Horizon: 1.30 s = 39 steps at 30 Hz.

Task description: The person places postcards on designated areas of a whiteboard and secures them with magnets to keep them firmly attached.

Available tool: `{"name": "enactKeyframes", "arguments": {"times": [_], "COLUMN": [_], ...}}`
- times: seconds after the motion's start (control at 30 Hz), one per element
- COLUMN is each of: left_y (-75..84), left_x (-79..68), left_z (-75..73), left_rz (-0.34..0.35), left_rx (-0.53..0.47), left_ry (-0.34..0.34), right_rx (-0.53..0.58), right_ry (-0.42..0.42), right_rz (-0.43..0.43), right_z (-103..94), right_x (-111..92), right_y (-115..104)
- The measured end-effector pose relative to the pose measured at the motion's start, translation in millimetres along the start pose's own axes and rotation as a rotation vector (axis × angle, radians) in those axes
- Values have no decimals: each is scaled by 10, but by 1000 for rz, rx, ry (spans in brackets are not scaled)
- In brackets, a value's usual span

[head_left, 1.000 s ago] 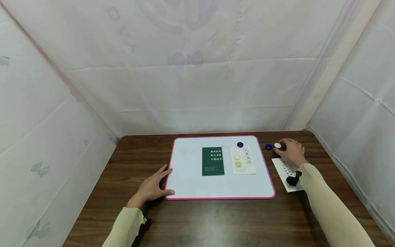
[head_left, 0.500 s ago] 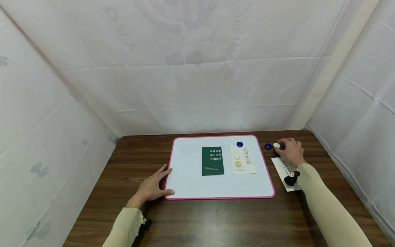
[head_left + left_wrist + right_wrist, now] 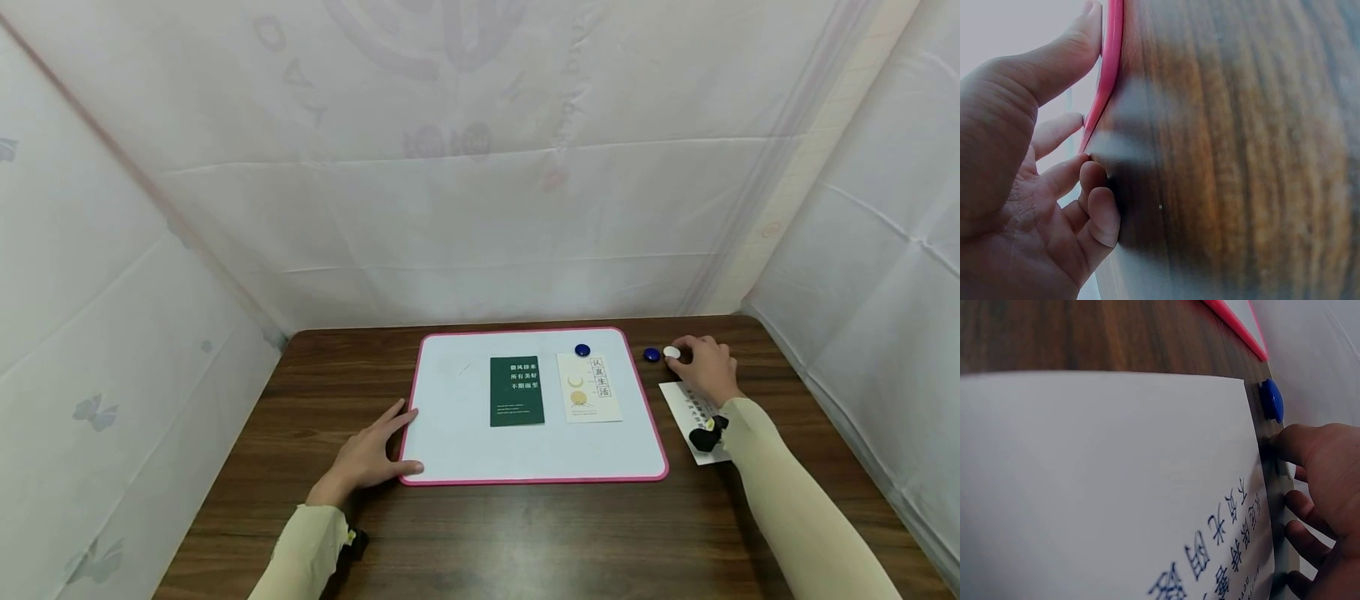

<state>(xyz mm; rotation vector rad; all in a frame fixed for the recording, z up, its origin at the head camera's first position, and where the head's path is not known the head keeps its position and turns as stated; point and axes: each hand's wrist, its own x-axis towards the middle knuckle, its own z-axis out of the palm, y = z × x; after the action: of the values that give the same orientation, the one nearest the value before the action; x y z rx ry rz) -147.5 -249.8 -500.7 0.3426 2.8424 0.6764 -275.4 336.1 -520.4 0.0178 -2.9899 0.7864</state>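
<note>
My left hand (image 3: 366, 457) rests at the lower left corner of a pink-edged whiteboard (image 3: 450, 450), thumb and fingertips on its edge. In the left wrist view the thumb lies along the pink rim (image 3: 1110, 56). Far to the right, my right hand (image 3: 708, 369) pinches a white round magnet (image 3: 672, 352) between thumb and fingers on the table. Right beside it lies a blue round magnet (image 3: 652, 355), also seen standing out as a blue knob (image 3: 1270, 400) in the right wrist view. Under the right wrist is a white card with lettering (image 3: 688, 417), partly hidden.
On the board lie a green card (image 3: 517, 404) and a cream card (image 3: 592, 408), the latter with a blue magnet (image 3: 582, 350) at its top edge. The brown wooden table (image 3: 525, 542) is bounded by white cloth (image 3: 480, 242) behind and at both sides.
</note>
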Motion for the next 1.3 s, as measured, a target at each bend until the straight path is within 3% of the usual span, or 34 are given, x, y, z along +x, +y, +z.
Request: {"name": "enactKeyframes", "arguments": {"times": [0.7, 1.3], "left_y": [-8, -7], "left_x": [-3, -3], "left_z": [-9, -15], "left_rz": [0, 8], "left_rx": [3, 1], "left_ry": [-1, -2], "right_rx": [2, -4], "right_ry": [7, -9], "right_rz": [5, 2], "right_z": [1, -58], "right_x": [0, 34], "right_y": [-1, -153]}}
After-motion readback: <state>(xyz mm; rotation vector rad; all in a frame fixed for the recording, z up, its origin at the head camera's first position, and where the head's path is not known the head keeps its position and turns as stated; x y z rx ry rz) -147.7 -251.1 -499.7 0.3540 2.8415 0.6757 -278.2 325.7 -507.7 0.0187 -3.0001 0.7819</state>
